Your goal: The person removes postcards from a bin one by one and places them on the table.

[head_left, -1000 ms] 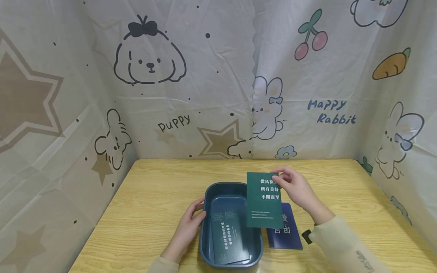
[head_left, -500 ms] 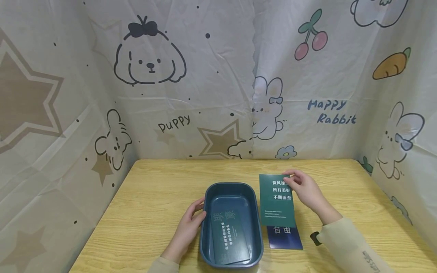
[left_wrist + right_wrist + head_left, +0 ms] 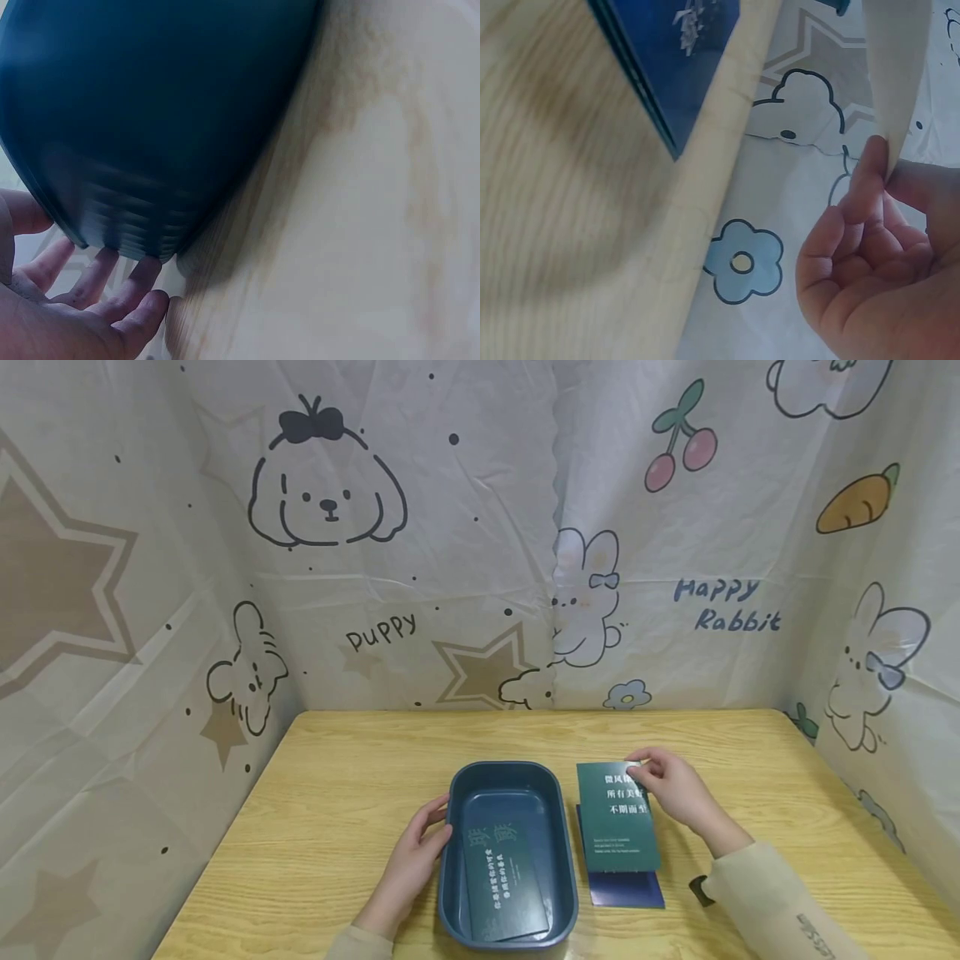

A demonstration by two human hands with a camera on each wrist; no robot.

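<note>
My right hand [image 3: 675, 789] pinches a green card [image 3: 618, 827] with white lettering by its upper right corner. This card overlaps a small stack of cards [image 3: 626, 891], topped by a dark blue one, in the head view. The right wrist view shows the held card's pale back [image 3: 900, 67] between thumb and forefinger, apart from the blue-topped stack. My left hand [image 3: 408, 852] rests against the left side of a dark teal rectangular box [image 3: 504, 777]. Its fingertips touch the outer wall [image 3: 150, 97]. Inside the box lies another dark green card [image 3: 517, 893], slightly turned.
Everything stands on a yellow wood-grain table [image 3: 360, 768]. A pale curtain [image 3: 450, 527] with cartoon prints hangs behind the table and along both sides. A black band [image 3: 701, 891] shows near the right sleeve cuff.
My right hand has carried the green card rightward from over the box's edge, then down over the blue-topped stack. My left hand and the box have stayed put.
</note>
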